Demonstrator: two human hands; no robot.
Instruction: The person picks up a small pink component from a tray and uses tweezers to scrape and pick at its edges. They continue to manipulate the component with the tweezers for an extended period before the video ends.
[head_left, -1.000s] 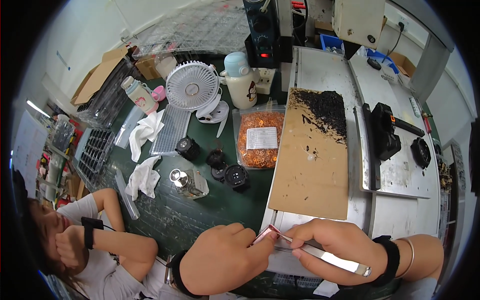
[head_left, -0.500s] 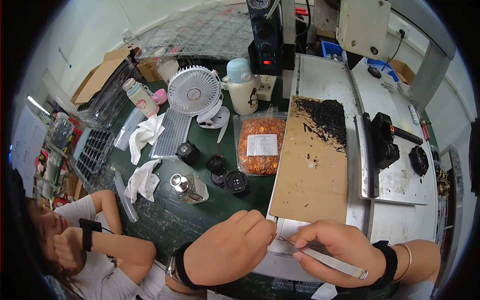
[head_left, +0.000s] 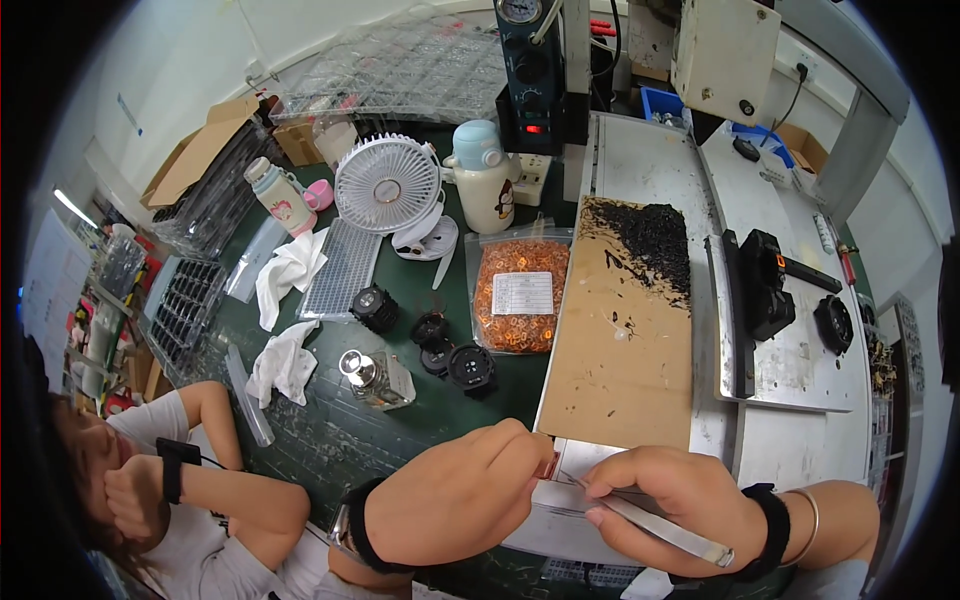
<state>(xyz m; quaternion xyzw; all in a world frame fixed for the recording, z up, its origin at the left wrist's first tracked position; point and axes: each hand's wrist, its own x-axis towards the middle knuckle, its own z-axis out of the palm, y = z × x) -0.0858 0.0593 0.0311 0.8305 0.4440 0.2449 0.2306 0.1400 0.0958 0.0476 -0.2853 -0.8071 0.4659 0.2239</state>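
Near the front edge of the bench my left hand [head_left: 450, 492] is closed, its back toward me. A small reddish-orange piece [head_left: 552, 465] peeks out at its fingertips; most of it is hidden by the fingers. Just to the right, my right hand [head_left: 665, 490] pinches metal tweezers [head_left: 672, 533], whose thin tips point left toward that piece. Whether the tips touch it I cannot tell. Beyond both hands lies a brown board [head_left: 615, 385] with a heap of small black strips [head_left: 655, 240] at its far end.
Left of the board lies a clear bag of small orange parts [head_left: 520, 333]. A glass bottle with metal cap [head_left: 377, 380], black round parts [head_left: 470, 368] and a white fan [head_left: 388, 185] stand farther left. A co-worker's arm [head_left: 235, 495] is at lower left. A black fixture [head_left: 768, 290] sits right.
More of the reddish-orange piece shows at my left fingertips. Both hands stay nearly in place, with the tweezers still in my right one.
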